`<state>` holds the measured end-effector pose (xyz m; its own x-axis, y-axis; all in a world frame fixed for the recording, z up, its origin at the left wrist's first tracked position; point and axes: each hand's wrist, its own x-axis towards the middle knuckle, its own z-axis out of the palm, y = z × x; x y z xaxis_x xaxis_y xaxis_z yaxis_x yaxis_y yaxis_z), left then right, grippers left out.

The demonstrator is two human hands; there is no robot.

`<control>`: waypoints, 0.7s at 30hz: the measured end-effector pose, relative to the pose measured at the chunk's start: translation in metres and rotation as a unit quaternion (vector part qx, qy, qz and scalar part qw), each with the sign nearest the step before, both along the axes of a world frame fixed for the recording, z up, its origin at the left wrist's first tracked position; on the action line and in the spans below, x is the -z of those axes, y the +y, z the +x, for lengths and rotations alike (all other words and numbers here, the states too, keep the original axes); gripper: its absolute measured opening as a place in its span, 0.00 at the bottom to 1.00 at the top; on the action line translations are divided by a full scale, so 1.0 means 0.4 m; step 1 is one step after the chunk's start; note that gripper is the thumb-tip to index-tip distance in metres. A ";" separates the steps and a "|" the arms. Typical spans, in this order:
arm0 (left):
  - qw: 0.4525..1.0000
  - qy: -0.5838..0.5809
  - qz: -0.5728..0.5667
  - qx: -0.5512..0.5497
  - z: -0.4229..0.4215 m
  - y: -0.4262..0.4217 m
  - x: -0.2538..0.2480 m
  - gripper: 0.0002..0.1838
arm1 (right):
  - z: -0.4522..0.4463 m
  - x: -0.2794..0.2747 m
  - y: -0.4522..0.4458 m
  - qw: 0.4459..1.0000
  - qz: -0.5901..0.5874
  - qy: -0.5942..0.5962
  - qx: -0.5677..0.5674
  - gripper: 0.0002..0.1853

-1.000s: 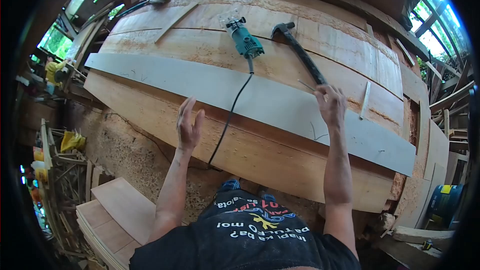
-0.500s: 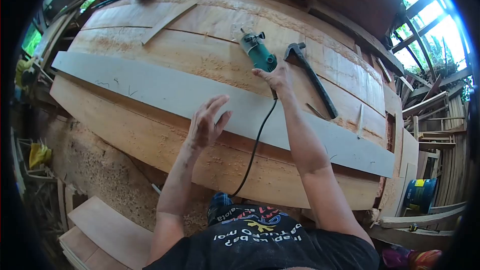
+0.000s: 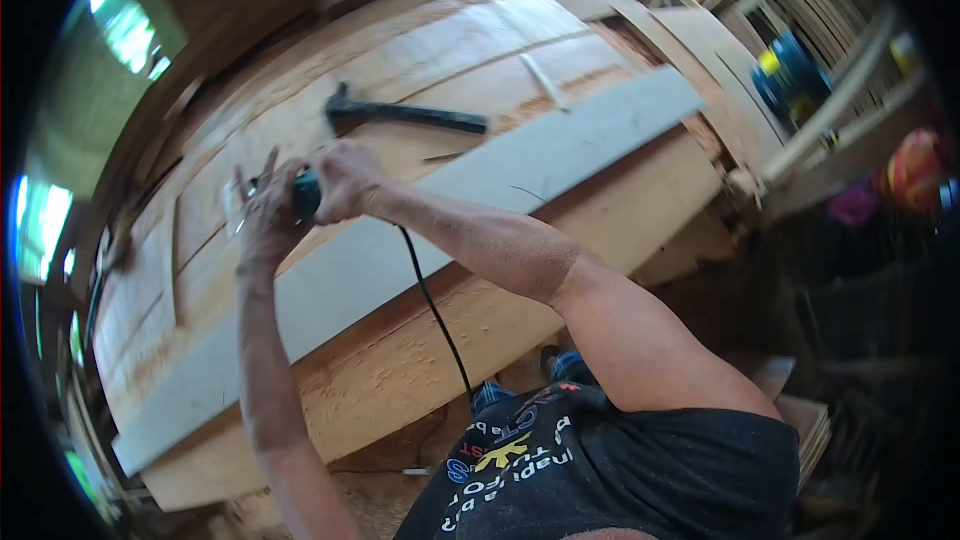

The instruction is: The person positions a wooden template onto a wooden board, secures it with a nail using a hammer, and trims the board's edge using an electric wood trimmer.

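Note:
My right hand [image 3: 348,180] is wrapped round the rear of a green trim router [image 3: 307,196]. At the front of the same tool my left hand [image 3: 270,212] takes hold, some of its fingers raised; the two hands hide most of the router. From its back end a black cord [image 3: 432,300] runs down toward my body. Just beyond my right hand, a claw hammer [image 3: 415,116] with a dark handle lies on the wooden panels. Under my forearms stretches a long pale grey board [image 3: 500,180].
Wood shavings lie over the joined panels [image 3: 450,50] and the front plank [image 3: 400,380]. A thin wood strip [image 3: 170,260] rests at the left, another short strip [image 3: 543,80] near the hammer. A blue-green container [image 3: 790,78] stands at the right among stacked lumber.
My view has turned to the right. My right hand has closed round the trim router, and my left hand has moved from over the pale board onto the router's front.

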<state>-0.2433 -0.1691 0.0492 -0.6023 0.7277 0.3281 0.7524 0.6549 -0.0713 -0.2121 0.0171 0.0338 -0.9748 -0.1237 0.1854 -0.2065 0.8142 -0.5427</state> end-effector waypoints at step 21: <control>0.922 -0.235 0.196 0.238 0.666 1.185 -0.122 0.47 | 0.925 0.012 0.943 0.931 -0.196 0.051 0.305 0.29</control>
<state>0.0229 0.3048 0.0981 -0.3891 0.8268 0.4063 0.8482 0.1495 0.5081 0.1580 0.3944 0.0289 -0.8164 0.5433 0.1958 0.1617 0.5405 -0.8256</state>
